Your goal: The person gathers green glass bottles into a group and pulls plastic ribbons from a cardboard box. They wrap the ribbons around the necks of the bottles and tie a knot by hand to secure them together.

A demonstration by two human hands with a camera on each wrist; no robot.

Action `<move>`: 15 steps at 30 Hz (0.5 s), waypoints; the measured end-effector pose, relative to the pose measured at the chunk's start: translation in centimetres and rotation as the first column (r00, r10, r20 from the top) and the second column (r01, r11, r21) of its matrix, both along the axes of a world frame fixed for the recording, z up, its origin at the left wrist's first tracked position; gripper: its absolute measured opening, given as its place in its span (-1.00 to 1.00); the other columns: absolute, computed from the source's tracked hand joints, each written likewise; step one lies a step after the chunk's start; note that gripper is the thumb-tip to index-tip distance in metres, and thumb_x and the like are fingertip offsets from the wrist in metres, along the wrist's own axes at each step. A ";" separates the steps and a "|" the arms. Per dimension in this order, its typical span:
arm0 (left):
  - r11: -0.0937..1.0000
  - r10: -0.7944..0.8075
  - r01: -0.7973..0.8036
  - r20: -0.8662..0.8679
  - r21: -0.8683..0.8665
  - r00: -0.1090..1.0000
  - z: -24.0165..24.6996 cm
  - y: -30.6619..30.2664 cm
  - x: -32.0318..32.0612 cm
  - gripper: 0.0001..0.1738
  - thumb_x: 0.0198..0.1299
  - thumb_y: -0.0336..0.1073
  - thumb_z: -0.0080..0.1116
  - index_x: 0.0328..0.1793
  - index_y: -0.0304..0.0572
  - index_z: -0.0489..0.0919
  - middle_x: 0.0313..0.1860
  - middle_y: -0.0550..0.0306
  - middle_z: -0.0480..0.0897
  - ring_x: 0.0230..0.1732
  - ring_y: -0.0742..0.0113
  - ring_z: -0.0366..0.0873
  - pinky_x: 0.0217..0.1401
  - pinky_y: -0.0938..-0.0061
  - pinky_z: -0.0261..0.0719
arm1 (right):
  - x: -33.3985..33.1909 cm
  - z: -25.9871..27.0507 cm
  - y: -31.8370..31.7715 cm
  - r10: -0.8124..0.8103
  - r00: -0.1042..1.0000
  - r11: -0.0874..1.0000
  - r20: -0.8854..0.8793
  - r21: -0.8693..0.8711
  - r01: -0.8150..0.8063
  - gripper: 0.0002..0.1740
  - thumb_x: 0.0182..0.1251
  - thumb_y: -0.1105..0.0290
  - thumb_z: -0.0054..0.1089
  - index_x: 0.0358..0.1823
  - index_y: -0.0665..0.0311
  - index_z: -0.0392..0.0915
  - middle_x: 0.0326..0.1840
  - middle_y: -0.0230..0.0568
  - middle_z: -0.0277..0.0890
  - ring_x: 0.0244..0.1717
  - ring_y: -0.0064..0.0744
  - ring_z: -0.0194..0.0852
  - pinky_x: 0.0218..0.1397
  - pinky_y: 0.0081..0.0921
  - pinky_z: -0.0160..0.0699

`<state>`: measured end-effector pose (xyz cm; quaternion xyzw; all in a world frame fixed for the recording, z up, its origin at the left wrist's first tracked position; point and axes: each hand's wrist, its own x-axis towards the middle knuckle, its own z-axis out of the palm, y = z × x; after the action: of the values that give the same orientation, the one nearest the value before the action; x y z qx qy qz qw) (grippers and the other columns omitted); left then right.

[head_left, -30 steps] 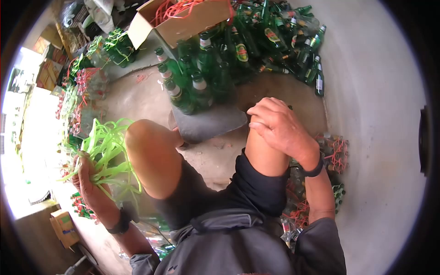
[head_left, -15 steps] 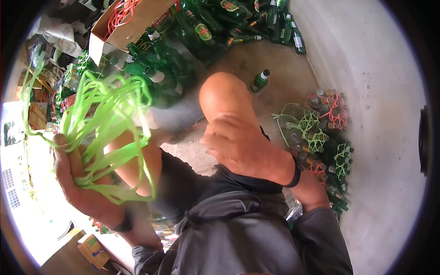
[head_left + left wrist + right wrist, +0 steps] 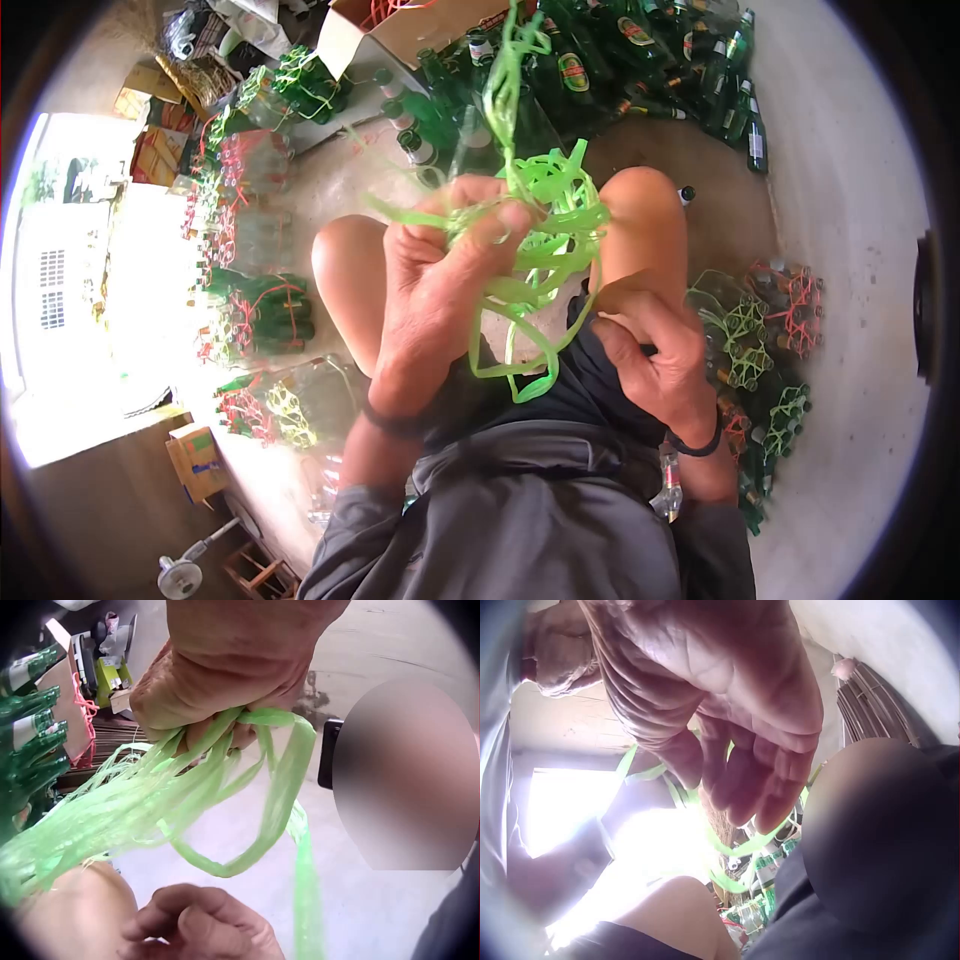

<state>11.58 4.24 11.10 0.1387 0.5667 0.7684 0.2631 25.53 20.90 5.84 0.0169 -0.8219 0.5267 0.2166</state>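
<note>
My left hand (image 3: pixel 425 285) pinches a tangled bunch of bright green plastic ribbon (image 3: pixel 545 245) in front of the knees. Loops hang down from the fingers, and one strand runs up towards the bottles. The left wrist view shows the ribbon (image 3: pixel 112 814) trailing out beneath the curled fingers. Beside the right thigh is my right hand (image 3: pixel 655 350), its fingers loosely bent. In the right wrist view that hand (image 3: pixel 727 697) has nothing in its grasp, with green loops behind the fingers. Beyond the left hand stand green glass bottles (image 3: pixel 418 148), partly hidden by the ribbon.
A cardboard box (image 3: pixel 365 45) with red ribbon stands behind the bottles. More green bottles (image 3: pixel 640 35) lie heaped at the back right. Bottle bundles tied in red (image 3: pixel 270 305) line the left side; others (image 3: pixel 745 335) stand by the right wall (image 3: pixel 850 300).
My left hand has brought the green ribbon from the far left to the middle, between the knees. The right hand has drawn off the right knee towards the body's right side.
</note>
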 end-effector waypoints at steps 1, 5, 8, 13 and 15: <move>1.000 0.009 -0.009 0.003 0.002 1.000 -0.3 -0.1 0.0 -0.75 0.35 -0.22 0.36 -0.06 -0.28 0.72 -0.46 0.40 0.59 -0.44 0.68 0.45 -0.35 0.66 0.46 | 0.0 0.3 0.0 -0.040 0.999 0.999 -0.012 -0.015 0.040 -0.79 0.23 0.69 0.33 -0.11 0.42 0.63 -0.20 -0.09 0.61 -0.25 -0.17 0.63 -0.16 -0.39 0.57; 0.999 -0.045 0.045 0.030 -0.006 0.999 -1.9 0.0 0.5 -0.78 0.41 -0.26 0.32 -0.03 -0.30 0.72 -0.26 0.29 0.73 -0.32 0.64 0.56 -0.25 0.63 0.56 | -0.9 1.4 -0.1 -0.084 0.996 0.995 -0.017 -0.047 0.083 -0.80 0.33 0.65 0.30 -0.03 0.44 0.64 -0.14 -0.14 0.61 -0.22 -0.38 0.60 -0.10 -0.48 0.58; 0.998 -0.055 0.056 0.026 -0.031 0.998 -3.7 -0.3 0.6 -0.80 0.42 -0.28 0.32 -0.03 -0.29 0.72 -0.25 0.28 0.74 -0.27 0.64 0.58 -0.22 0.61 0.58 | -1.8 1.4 -0.5 -0.078 0.996 0.993 -0.042 -0.088 0.074 -0.79 0.37 0.59 0.31 0.00 0.46 0.63 -0.14 -0.15 0.59 -0.21 -0.42 0.57 -0.07 -0.51 0.58; 0.985 -0.112 0.100 -0.082 -0.141 0.990 -5.2 -0.3 1.2 -0.78 0.43 -0.26 0.32 -0.04 -0.30 0.71 -0.31 0.30 0.71 -0.27 0.64 0.55 -0.23 0.61 0.54 | -3.3 1.2 -0.9 -0.106 0.993 0.990 -0.049 -0.097 0.101 -0.77 0.39 0.52 0.34 0.01 0.47 0.63 -0.13 -0.17 0.58 -0.21 -0.44 0.54 -0.10 -0.54 0.54; 0.982 -0.137 0.124 -0.079 -0.143 0.987 -5.5 -0.6 1.3 -0.82 0.41 -0.30 0.33 0.00 -0.25 0.74 -0.23 0.36 0.73 -0.22 0.64 0.58 -0.15 0.62 0.56 | -4.0 0.8 -0.8 -0.101 0.994 0.995 -0.042 -0.025 0.100 -0.76 0.40 0.47 0.36 -0.01 0.47 0.65 -0.13 -0.19 0.58 -0.20 -0.48 0.51 -0.12 -0.57 0.50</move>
<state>12.85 3.68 5.58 0.1910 0.6193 0.7015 0.2965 21.54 20.08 6.66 -0.0157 -0.8107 0.5241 0.2605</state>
